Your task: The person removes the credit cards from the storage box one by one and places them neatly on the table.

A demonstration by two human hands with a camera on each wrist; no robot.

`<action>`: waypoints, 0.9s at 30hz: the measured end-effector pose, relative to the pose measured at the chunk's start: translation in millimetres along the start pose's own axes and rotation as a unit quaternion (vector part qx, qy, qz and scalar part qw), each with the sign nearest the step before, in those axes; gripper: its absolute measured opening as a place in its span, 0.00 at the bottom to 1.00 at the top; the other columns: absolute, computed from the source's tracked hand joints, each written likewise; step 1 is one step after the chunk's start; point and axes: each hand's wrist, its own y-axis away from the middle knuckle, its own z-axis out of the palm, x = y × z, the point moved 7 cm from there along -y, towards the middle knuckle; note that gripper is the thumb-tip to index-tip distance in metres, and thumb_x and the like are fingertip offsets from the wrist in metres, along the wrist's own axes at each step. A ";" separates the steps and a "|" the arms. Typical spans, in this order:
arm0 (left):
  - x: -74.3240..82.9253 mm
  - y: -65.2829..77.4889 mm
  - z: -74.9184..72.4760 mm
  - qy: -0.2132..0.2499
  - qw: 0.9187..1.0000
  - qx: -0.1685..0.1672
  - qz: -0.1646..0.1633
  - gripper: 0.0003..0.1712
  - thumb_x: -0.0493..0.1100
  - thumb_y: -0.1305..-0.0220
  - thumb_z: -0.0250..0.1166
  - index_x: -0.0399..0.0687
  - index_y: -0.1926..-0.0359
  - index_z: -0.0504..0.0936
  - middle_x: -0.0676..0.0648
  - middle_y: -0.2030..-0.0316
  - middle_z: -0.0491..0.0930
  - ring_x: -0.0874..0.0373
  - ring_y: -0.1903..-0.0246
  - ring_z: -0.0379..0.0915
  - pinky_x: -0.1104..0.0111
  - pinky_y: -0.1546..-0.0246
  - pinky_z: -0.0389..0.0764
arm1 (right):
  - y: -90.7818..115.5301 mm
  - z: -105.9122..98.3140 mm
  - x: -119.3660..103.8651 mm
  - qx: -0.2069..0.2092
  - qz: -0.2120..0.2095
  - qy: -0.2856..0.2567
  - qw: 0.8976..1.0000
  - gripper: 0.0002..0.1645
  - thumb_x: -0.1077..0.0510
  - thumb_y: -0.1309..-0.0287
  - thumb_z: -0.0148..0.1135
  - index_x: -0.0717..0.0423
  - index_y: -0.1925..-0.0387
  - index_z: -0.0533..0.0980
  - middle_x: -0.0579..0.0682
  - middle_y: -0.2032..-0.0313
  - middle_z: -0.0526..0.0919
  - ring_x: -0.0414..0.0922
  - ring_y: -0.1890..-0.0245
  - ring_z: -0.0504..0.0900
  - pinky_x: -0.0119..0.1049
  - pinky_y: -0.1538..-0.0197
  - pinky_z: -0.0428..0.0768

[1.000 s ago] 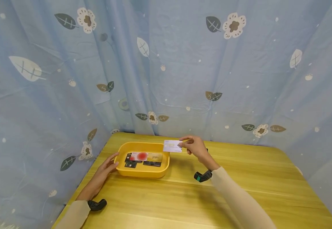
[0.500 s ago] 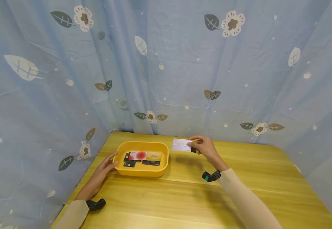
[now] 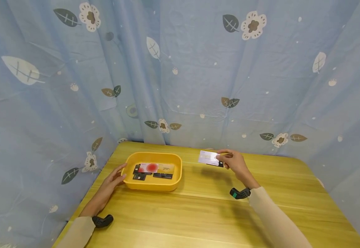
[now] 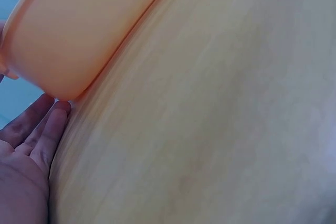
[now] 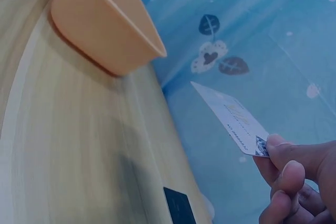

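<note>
In the head view my right hand (image 3: pixel 236 163) pinches a white printed card (image 3: pixel 209 157) between thumb and fingers, to the right of a yellow plastic tub (image 3: pixel 155 187). Below the raised card a flat black card (image 3: pixel 215 164) shows, partly covered; in the right wrist view this black card (image 5: pixel 179 206) lies on the table. My left hand (image 3: pixel 110 182) rests its fingertips against the tub's left end, and in the left wrist view its fingers (image 4: pixel 52 124) reach nearly straight to the tub's base.
Inside the tub lie a red-and-white card (image 3: pixel 149 168), a gold card (image 3: pixel 166 168) and several black cards (image 3: pixel 162 175). The tub stands on a wood-grain table (image 3: pixel 180 220). A blue patterned curtain (image 3: pixel 192 69) hangs close behind the table's back edge.
My right hand has moved right, away from the tub, with the white card, which is now tilted flatter. The black card has come into view beneath it. My left hand stays at the tub.
</note>
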 end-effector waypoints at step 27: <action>-2.1 -0.2 -0.1 -0.002 1.000 0.000 -0.007 0.39 0.58 0.22 0.57 0.62 0.18 0.54 0.45 0.19 0.43 0.43 0.24 0.48 0.64 0.36 0.66 | 17.0 -61.6 48.4 0.057 0.030 0.004 0.998 0.21 0.56 0.31 0.68 0.63 0.42 0.80 0.58 0.62 0.87 0.44 0.81 0.67 0.41 0.73 0.71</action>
